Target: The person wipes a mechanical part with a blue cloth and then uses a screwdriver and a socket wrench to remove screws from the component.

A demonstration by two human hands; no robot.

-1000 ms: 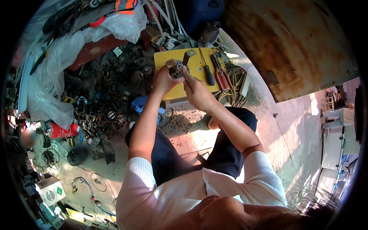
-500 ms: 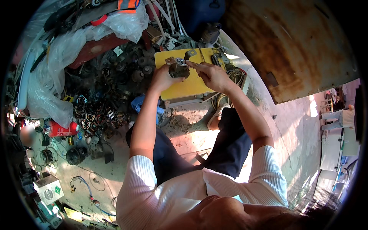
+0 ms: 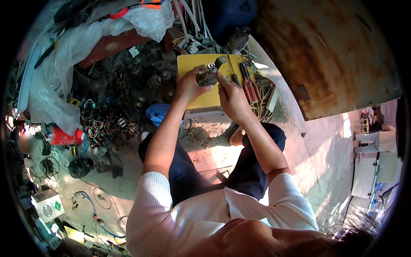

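Note:
My left hand (image 3: pixel 188 85) is wrapped round a dark, blocky metal part (image 3: pixel 205 79) with a bracket, held over a yellow board (image 3: pixel 192 100). My right hand (image 3: pixel 231 98) is closed on a silver wrench (image 3: pixel 214 68), its head against the top of the part; the handle is mostly under my fingers. A bent metal bracket (image 3: pixel 221 61) shows just behind. Right of my hands, a dark-handled screwdriver (image 3: pixel 236 80) and red-handled pliers (image 3: pixel 251 88) lie on the board.
Coiled cables (image 3: pixel 265 94) lie right of the board. Greasy motor parts (image 3: pixel 107 118), plastic sheeting (image 3: pixel 60 85) and a red container (image 3: pixel 64 136) crowd the left. A large rusty panel (image 3: pixel 329 55) fills the upper right. Another person (image 3: pixel 385 139) is at the far right edge.
My right hand swung up and right half a second ago and has come back down-left, its forearm steeper, still at the part. My left hand keeps its hold.

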